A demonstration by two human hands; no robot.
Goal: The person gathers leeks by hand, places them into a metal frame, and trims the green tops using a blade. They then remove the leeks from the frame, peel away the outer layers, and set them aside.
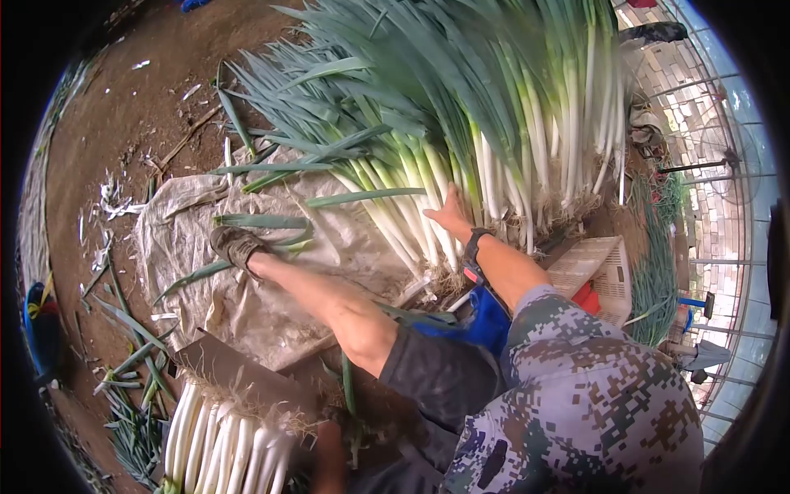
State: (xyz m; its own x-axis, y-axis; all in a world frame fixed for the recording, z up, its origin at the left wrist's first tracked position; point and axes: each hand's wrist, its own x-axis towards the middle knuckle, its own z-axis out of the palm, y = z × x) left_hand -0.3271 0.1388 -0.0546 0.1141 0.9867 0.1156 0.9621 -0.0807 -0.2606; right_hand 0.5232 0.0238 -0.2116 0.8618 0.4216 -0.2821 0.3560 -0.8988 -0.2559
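My right hand (451, 214) reaches into the large pile of long green onions (411, 156), its fingers on the white stalks near the roots. Whether the fingers close round a stalk is hard to make out. Low in the view, my left hand (331, 453) is dark and smeared, just right of a bundle of trimmed white stalks (226, 445) whose roots point up. Its fingers cannot be made out. Behind that bundle's roots stands a brown board (234, 362).
A pale, soiled sheet (189, 239) lies under my outstretched foot (239, 247). At the right are a cream plastic crate (613, 280), more green onions (654, 280) and a wire fence (724, 239). Loose leaves (136, 329) litter the soil at the left.
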